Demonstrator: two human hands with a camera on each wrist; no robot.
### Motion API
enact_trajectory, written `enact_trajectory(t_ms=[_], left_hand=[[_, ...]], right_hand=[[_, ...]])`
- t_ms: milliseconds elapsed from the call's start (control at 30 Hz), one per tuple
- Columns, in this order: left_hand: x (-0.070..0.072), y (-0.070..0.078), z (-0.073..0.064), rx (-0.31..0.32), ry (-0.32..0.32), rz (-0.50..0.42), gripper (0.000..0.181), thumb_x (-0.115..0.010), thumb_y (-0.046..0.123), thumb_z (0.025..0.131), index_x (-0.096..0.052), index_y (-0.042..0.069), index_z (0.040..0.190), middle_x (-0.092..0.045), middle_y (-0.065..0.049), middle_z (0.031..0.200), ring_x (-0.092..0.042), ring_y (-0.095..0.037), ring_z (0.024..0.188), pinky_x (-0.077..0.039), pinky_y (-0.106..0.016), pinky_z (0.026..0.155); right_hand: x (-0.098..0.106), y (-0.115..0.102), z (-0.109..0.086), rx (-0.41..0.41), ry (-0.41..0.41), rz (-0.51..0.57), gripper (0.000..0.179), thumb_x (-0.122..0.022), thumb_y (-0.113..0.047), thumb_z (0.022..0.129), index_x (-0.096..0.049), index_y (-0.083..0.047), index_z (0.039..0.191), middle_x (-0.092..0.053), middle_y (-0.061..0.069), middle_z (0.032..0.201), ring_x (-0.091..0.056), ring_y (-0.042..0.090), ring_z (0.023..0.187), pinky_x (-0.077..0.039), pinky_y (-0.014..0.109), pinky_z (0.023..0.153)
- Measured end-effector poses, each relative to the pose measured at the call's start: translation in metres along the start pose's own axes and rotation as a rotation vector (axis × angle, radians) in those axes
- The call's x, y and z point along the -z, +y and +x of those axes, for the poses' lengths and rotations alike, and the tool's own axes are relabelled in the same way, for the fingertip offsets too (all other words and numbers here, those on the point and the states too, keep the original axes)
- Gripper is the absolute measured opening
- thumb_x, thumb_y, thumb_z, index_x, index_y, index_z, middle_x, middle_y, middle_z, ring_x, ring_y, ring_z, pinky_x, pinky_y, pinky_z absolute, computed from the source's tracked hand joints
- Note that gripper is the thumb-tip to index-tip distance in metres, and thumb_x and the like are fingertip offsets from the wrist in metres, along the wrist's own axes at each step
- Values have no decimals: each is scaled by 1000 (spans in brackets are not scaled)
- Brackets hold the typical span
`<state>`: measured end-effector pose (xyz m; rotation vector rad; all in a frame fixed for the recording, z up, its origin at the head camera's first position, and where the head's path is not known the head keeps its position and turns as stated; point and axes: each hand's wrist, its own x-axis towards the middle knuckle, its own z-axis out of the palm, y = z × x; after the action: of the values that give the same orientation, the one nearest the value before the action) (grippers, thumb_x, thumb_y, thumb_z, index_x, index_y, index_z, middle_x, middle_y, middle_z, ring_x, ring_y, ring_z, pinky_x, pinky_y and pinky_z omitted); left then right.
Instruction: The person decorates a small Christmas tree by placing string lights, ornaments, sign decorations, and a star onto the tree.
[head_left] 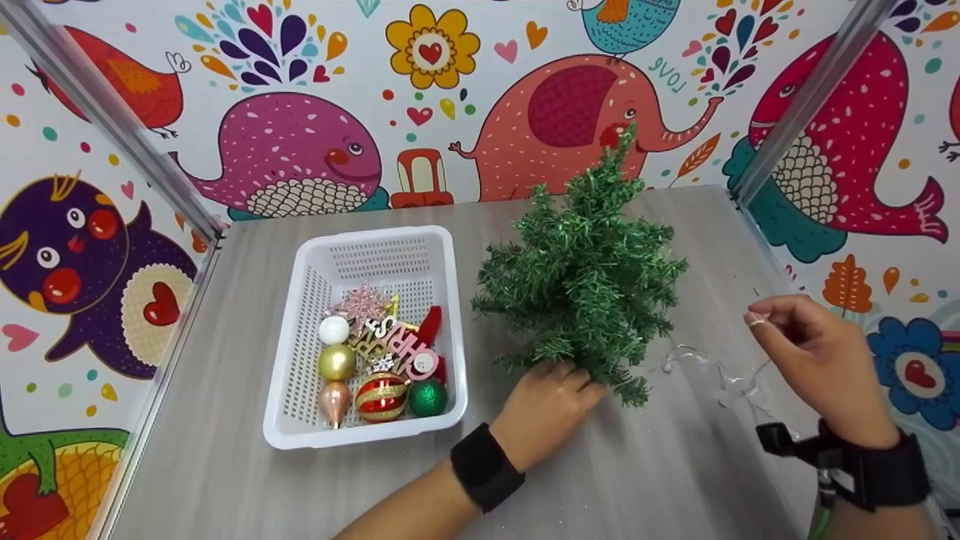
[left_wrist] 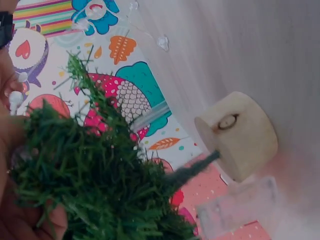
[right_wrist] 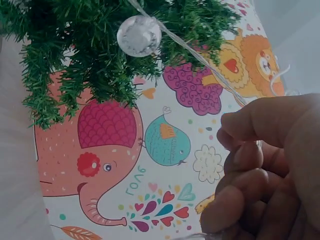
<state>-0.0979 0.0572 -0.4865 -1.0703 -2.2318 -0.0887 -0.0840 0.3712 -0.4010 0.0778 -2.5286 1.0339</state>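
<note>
A small green artificial Christmas tree (head_left: 592, 277) stands on the table, its round wooden base (left_wrist: 237, 135) showing in the left wrist view. My left hand (head_left: 551, 405) grips the tree's lower front branches, and the foliage partly covers its fingertips. To the right of the tree, my right hand (head_left: 814, 356) is raised with its fingers curled, pinching the clear wire of a string of lights. In the right wrist view the wire runs from those fingers to the branches, where a clear faceted bulb (right_wrist: 139, 36) hangs. More of the string lights (head_left: 739, 386) trail below that hand.
Left of the tree is a white plastic basket (head_left: 277, 375) with baubles, a pink snowflake (head_left: 364, 304), letter decorations (head_left: 405, 349) and red pieces. A translucent box-like item (left_wrist: 237, 207) shows near the tree base. Printed wall panels (head_left: 300, 150) enclose the table.
</note>
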Motion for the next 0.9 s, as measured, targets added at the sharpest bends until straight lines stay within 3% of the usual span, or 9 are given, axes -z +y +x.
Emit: enact_trajectory(t_ms=[167, 433, 533, 700, 900], left_hand=[[4, -8, -8, 14, -23, -21, 9, -81, 29, 88, -76, 27, 95, -74, 12, 87, -68, -7, 81, -55, -24, 70], [7, -20, -19, 53, -28, -18, 7, -80, 22, 87, -73, 25, 87, -72, 10, 81, -68, -10, 79, -51, -26, 69], [7, -24, -23, 63, -39, -30, 8, -80, 21, 87, -73, 24, 85, -71, 10, 80, -67, -11, 79, -50, -27, 70], [8, -29, -26, 65, -43, -58, 7, -79, 20, 88, -73, 23, 86, -71, 8, 81, -67, -12, 80, -52, -28, 75], [10, -33, -31, 52, -74, -53, 7, -77, 23, 92, -73, 23, 86, -71, 7, 85, -67, -14, 82, -51, -30, 78]], right_hand=[[-11, 4, 13, 35, -36, -1, 10, -73, -7, 96, -75, -10, 105, -60, -5, 76, -48, 8, 66, -38, 19, 55], [-19, 17, 31, 38, -19, -23, 10, -73, -12, 97, -75, -9, 106, -61, -6, 80, -50, 6, 74, -41, 8, 65], [-16, 23, 39, -26, -43, -3, 16, -71, -19, 99, -74, -6, 109, -65, -6, 82, -55, 4, 76, -45, 5, 69], [-3, 37, 53, -203, -120, 108, 31, -67, -29, 102, -69, -3, 118, -72, -13, 92, -65, 3, 82, -54, 9, 74], [17, 53, 64, -360, -198, 234, 38, -66, -34, 102, -67, -4, 124, -71, -12, 94, -65, 8, 88, -57, 15, 79]])
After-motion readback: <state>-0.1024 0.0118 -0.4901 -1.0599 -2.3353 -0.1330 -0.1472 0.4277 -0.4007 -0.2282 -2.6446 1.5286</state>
